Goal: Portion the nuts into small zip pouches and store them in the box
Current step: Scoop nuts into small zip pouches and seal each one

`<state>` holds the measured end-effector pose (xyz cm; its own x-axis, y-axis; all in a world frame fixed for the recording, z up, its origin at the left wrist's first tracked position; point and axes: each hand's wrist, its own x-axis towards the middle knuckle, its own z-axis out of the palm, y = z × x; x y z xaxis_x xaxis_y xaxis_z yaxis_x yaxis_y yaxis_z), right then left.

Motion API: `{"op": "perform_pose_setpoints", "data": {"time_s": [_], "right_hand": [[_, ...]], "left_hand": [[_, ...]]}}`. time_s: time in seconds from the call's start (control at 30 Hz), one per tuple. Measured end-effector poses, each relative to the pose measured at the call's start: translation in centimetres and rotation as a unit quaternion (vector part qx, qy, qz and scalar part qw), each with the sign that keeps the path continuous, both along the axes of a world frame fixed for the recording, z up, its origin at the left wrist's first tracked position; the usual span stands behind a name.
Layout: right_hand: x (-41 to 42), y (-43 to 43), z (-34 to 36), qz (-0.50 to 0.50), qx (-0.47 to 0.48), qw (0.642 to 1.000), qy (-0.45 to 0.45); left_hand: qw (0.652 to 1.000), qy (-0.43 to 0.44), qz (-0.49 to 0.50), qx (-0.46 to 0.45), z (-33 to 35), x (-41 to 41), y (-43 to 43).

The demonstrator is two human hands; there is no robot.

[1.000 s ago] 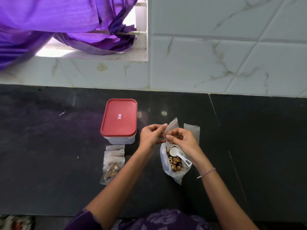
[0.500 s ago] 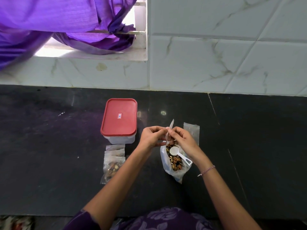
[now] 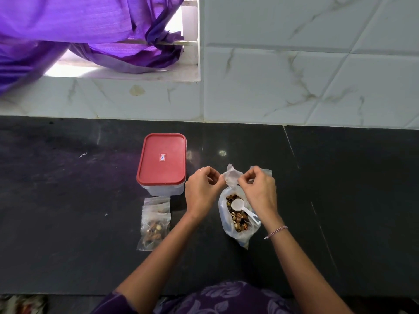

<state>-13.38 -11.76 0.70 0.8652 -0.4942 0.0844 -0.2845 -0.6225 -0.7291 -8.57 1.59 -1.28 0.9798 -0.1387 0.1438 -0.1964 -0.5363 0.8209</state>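
My left hand (image 3: 202, 190) and my right hand (image 3: 260, 189) each pinch one side of a small empty zip pouch (image 3: 231, 177) held above the black counter. Below them lies an open clear bag of mixed nuts (image 3: 238, 219) with a white plastic scoop (image 3: 243, 208) resting in it. Left of my left hand stands the clear box with its red lid (image 3: 162, 158) on. In front of the box, filled small pouches (image 3: 155, 224) lie stacked flat. Another empty pouch (image 3: 265, 171) peeks out behind my right hand.
The black stone counter (image 3: 68, 200) runs to a tiled wall (image 3: 294, 82) at the back. A purple curtain (image 3: 79, 30) hangs over a window sill at upper left. A seam in the counter (image 3: 292, 146) runs on the right.
My hands have drawn apart sideways, spreading the small pouch between them; before, they were pinched close together on it. The nuts bag, scoop and box lie as before.
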Motion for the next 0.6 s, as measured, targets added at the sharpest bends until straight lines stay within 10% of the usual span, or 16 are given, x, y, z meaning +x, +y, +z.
{"op": "perform_pose_setpoints", "data": {"time_s": [0.3,0.47,0.6], "right_hand": [[1.2,0.8,-0.2,0.024,0.102,0.994,0.018],[1.0,0.6,-0.2,0.018,-0.125,0.992,0.001],[1.7,0.7,-0.4,0.053,-0.010,0.998,0.024]], "left_hand": [[0.996,-0.042,-0.081,-0.021,-0.4,-0.1,-0.2],[0.988,-0.122,-0.026,0.086,-0.5,-0.2,0.2],[0.975,-0.174,-0.060,0.122,-0.5,-0.4,-0.3]]}}
